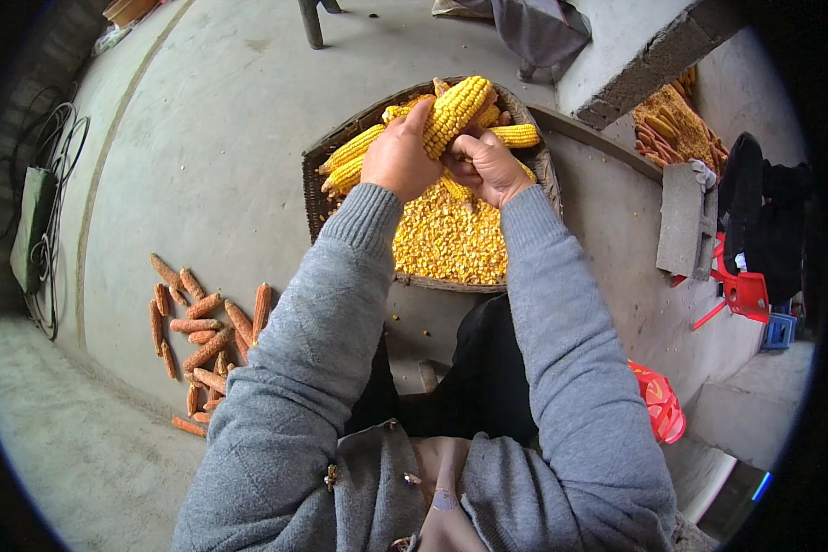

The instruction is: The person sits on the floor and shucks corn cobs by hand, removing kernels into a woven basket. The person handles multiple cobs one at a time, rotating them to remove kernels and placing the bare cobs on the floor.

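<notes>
Okay, nearest: grey knit sleeves come up from the lower edge, both forearms stretched forward over dark trousers. Beside the person's right knee, a red plastic stool [658, 403] sits on the concrete floor [202, 156]. On the person's left, a heap of bare reddish cobs [202, 336] lies on the floor, well apart from the basket, seemingly a separate discard pile.

Next out, a shallow woven basket [315, 198] sits on the floor right in front of the knees. Its near half holds a bed of loose yellow kernels [451, 244]; its far half holds whole yellow ears [351, 156], stacked at the back within easy reach.

Above the kernels, the left hand [397, 158] is clamped around one corn ear [457, 112], thumb up along it, the ear tilted up and away. The right hand [489, 167] is curled shut at the ear's lower end, fingers pressing in; what exactly it pinches I cannot tell. The ear is held directly over the basket, likely so falling kernels land in the pile.

Further out: a grey concrete block [683, 221] on a ledge, dark clothing, and more corn on a raised surface at upper right. Coiled cables [41, 221] lie far left.
</notes>
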Motion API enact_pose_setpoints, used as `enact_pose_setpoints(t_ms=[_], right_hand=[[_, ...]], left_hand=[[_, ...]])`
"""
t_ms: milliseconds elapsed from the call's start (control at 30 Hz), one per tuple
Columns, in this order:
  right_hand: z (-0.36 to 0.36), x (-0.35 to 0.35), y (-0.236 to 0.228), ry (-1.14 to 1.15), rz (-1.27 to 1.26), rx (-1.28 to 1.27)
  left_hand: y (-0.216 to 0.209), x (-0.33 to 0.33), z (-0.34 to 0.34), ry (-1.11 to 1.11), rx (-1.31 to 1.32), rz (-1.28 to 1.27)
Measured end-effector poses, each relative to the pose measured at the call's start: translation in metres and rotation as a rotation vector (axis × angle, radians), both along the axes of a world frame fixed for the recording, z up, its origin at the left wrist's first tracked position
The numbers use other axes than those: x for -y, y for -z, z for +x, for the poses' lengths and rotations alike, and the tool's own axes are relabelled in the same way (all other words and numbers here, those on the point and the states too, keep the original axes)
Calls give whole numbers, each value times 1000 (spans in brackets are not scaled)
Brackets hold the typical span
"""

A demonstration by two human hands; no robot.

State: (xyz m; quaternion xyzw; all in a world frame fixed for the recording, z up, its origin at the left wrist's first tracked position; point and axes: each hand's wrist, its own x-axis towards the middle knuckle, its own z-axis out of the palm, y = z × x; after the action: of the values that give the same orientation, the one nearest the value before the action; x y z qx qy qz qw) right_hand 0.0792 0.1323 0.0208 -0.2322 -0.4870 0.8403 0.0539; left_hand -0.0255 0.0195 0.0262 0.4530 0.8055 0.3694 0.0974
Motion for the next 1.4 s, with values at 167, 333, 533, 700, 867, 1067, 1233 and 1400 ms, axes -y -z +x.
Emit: enact_pose_setpoints(t_ms=[167, 333, 533, 700, 867, 1067, 1233, 1400], right_hand=[[4, -4, -9, -20, -64, -53], [7, -7, -8, -36, -27, -36], [5, -5, -8, -105, 63, -37], [0, 2, -7, -9, 147, 64], [8, -6, -11, -106, -9, -58], [2, -4, -2, -65, 75, -9], [3, -5, -1, -68, -13, -62], [5, 0, -11, -129, 68, -84]], left_hand=[[1, 2, -6, 101, 114, 47], [3, 3, -8, 222, 237, 63], [-7, 4, -5, 234, 252, 85], [-3, 0, -4, 203, 170, 67], [-3, 2, -11, 231, 299, 52], [-10, 2, -8, 213, 309, -68], [2, 2, -13, 274, 481, 140], [-2, 2, -12, 329, 602, 172]])
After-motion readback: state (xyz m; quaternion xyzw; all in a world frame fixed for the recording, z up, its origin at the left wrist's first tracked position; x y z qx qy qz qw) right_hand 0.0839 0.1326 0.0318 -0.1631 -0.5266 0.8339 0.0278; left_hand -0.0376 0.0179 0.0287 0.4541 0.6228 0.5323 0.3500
